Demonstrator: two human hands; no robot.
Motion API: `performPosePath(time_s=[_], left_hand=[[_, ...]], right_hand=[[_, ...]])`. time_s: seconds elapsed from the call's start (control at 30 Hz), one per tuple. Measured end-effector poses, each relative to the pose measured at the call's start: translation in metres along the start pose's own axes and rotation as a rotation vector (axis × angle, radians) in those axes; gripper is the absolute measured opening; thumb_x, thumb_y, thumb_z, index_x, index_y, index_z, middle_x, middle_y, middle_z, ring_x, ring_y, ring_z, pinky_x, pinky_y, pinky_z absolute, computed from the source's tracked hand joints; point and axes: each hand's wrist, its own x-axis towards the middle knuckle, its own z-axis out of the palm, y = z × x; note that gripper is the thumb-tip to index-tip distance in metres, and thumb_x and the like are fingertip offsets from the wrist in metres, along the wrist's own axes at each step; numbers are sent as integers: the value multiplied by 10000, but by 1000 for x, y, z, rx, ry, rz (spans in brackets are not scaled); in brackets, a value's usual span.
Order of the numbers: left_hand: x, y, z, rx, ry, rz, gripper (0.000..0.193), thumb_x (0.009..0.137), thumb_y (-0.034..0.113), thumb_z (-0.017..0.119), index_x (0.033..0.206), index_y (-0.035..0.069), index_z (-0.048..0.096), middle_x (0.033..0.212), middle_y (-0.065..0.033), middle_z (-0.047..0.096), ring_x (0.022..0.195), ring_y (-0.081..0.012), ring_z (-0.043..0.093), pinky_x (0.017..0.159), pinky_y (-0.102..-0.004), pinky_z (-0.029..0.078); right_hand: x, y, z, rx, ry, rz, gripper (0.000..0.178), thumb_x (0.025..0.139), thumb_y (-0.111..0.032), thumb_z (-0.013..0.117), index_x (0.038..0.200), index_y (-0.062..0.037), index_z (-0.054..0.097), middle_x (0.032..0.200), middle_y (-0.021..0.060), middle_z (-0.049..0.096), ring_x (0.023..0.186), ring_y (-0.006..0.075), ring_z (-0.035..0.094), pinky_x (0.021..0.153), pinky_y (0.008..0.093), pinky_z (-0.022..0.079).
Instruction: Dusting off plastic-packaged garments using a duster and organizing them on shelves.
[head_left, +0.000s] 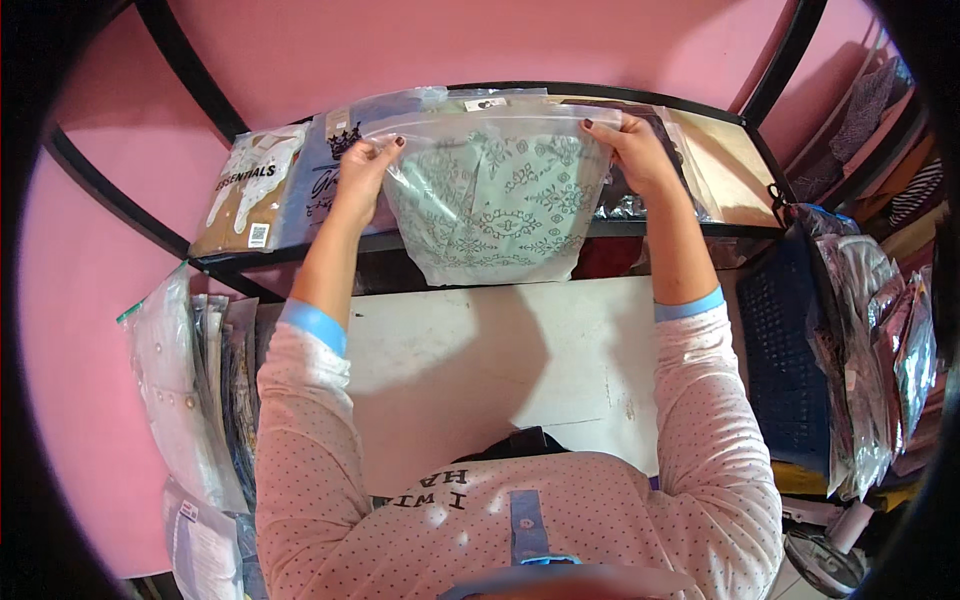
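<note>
A clear plastic bag (440,200) holds a folded pale green garment (510,215) with a dark ornamental print. My left hand (365,180) pinches the bag's upper left corner between thumb and fingers. At the upper right corner, my right hand (635,150) grips the same top edge, thumb in front. Between them the edge is drawn fairly straight, and the bag hangs upright in front of the shelf, above the white table (450,370).
Behind the bag, a black-framed shelf carries bagged garments, among them a brown one (245,195) and a blue-grey one (325,170). More packed clothes (185,390) stand at the left. On the right is a dark blue basket (785,340) beside bagged clothing (865,330).
</note>
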Motion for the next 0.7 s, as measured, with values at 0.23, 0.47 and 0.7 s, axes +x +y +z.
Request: performPosePath(time_s=[0.23, 0.47, 0.7], left_hand=[[-30, 100, 10, 931, -172, 461, 277, 811, 210, 671, 985, -2, 632, 832, -39, 628, 696, -107, 548, 639, -261, 440], [-36, 152, 22, 146, -200, -220, 235, 939, 104, 430, 1123, -43, 433, 1100, -158, 531, 931, -302, 634, 781, -290, 572], [3, 171, 41, 103, -132, -53, 220, 950, 85, 380, 1085, -80, 433, 1116, -215, 545, 983, -316, 609, 856, -326, 533]], right_hand=[[-18, -36, -24, -797, 14, -405, 155, 822, -163, 649, 805, -10, 667, 672, -36, 577, 605, 52, 478, 550, 217, 381], [-35, -100, 24, -267, -144, -29, 263, 925, -169, 491, 1098, 28, 507, 1016, 114, 582, 752, 231, 652, 718, 290, 546], [10, -117, 32, -125, -50, -263, 253, 943, -159, 456, 1067, 60, 479, 1071, 164, 556, 914, 282, 638, 814, 323, 540]])
